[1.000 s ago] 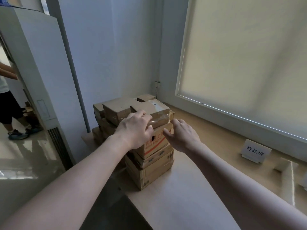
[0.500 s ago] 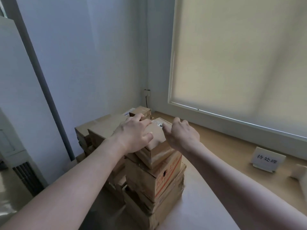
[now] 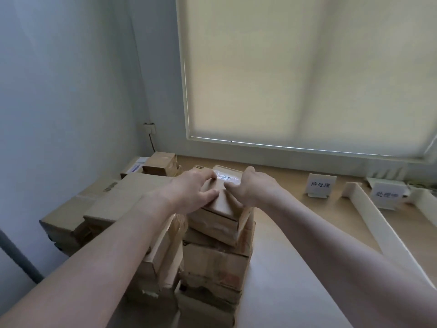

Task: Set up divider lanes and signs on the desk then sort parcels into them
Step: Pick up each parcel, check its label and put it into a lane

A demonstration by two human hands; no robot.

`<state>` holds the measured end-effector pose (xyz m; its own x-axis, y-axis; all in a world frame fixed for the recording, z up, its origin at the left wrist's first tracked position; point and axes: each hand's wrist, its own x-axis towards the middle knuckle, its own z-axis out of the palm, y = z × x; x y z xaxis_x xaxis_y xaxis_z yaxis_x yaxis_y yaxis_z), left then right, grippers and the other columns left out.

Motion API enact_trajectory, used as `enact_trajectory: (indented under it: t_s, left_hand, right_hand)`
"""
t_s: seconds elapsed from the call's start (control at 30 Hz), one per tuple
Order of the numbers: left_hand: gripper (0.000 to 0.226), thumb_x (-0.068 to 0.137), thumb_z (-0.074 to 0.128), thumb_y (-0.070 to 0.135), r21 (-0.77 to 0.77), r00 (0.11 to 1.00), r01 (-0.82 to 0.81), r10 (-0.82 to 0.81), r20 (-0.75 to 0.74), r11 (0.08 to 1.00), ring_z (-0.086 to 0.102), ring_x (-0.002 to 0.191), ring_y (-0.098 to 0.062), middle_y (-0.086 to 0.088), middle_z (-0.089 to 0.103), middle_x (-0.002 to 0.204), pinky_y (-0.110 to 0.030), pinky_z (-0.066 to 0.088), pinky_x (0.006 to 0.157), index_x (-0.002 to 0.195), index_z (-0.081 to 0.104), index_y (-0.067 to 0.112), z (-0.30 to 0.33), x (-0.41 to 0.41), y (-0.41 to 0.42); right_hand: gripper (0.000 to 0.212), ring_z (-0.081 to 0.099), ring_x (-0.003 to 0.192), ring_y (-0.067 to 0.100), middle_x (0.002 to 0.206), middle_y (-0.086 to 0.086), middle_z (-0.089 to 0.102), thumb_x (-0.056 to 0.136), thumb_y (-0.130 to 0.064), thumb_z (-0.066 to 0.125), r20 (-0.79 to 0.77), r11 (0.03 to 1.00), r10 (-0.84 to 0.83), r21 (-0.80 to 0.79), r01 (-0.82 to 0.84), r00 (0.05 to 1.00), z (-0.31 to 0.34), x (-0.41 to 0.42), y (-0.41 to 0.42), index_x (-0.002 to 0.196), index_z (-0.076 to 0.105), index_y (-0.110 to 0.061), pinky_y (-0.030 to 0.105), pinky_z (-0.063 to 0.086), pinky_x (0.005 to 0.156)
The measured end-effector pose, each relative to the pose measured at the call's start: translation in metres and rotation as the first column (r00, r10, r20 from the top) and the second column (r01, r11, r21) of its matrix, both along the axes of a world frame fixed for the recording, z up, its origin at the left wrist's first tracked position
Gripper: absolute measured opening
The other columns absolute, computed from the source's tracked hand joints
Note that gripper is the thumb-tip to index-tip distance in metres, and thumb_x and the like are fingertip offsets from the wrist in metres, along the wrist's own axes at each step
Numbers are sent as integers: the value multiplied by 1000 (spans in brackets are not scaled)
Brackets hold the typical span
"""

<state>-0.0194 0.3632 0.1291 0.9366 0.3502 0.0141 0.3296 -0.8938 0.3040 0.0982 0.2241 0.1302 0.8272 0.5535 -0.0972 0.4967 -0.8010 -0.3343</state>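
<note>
A tall stack of brown cardboard parcels (image 3: 215, 263) stands at the desk's left end. The top parcel (image 3: 221, 202), with clear tape on its lid, is gripped from both sides: my left hand (image 3: 191, 192) curls over its left edge and my right hand (image 3: 250, 190) over its right edge. To the right on the wooden desk (image 3: 283, 233) stand two white signs, one (image 3: 320, 185) nearer the stack and one (image 3: 385, 195) further right. A white divider strip (image 3: 378, 228) lies between the two signs and runs toward me.
More parcels (image 3: 113, 204) are piled to the left against the wall, with a small box (image 3: 160, 163) in the corner. A second white divider (image 3: 425, 204) lies at the far right. A window blind (image 3: 307, 72) hangs behind the desk.
The view has swung right and closer to the stack. Both hands have closed round the top parcel, which now sits turned slightly on the stack.
</note>
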Motion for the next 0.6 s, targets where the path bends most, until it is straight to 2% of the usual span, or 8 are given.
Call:
enact_trajectory:
  t_s: [0.1,0.17,0.3,0.4,0.47,0.5,0.53,0.6]
  left_hand:
    - [52,101,56,49,-58,998,38,-35,49,998,50,133,-25,-1,52,149,-35,41,103,149,45,33,-4,1,10]
    - [50,99,57,49,-104,997,48,-42,61,993,51,131,-26,-2,54,146,-37,43,103,146,47,35,-8,-2,13]
    - [61,83,61,56,-345,994,42,-3,113,938,55,123,-26,-3,57,136,-43,47,106,141,47,42,-7,-10,16]
    - [66,80,65,52,-540,971,99,38,237,836,58,118,-25,-1,58,132,-49,51,103,141,46,36,1,-14,13]
    - [53,94,66,39,-639,941,152,87,327,754,60,111,-23,0,58,122,-43,55,90,142,45,30,13,-17,9]
    - [50,98,62,38,-662,924,170,116,365,730,59,109,-20,0,58,121,-38,54,83,143,43,28,18,-18,6]
    - [53,98,60,42,-674,906,189,138,401,714,58,109,-19,-2,57,124,-35,52,81,145,43,26,23,-19,4]
    - [67,87,59,56,-704,882,211,178,436,678,57,117,-23,-8,54,136,-37,52,88,145,47,23,31,-21,0]
  right_hand:
    - [87,71,101,39,121,20,66,93,-65,57,-145,990,-124,53,133,982,-3,-16,0,140,28,2,42,60,82]
    - [89,72,95,40,119,22,65,92,-62,60,-209,971,-174,128,204,962,-3,-25,-1,142,23,2,47,63,79]
    - [73,74,71,42,107,22,63,96,-55,58,-367,892,-221,298,339,904,2,-40,-8,135,25,-3,53,64,67]
    - [72,70,83,42,113,17,59,93,-55,56,-462,770,-233,450,453,855,10,-46,-12,138,29,-5,53,63,60]
    - [81,67,94,42,119,15,59,83,-67,54,-523,680,-202,534,503,828,21,-50,-13,136,40,-7,49,61,56]
    - [89,66,96,43,122,15,61,73,-75,53,-551,627,-189,569,531,813,26,-51,-14,133,48,-9,52,61,56]
    - [95,66,97,44,123,16,62,63,-81,51,-572,575,-168,605,551,803,32,-50,-16,128,56,-12,57,60,58]
    - [98,68,95,43,122,17,64,52,-90,50,-612,472,-110,661,583,783,43,-49,-22,118,66,-20,64,59,65]
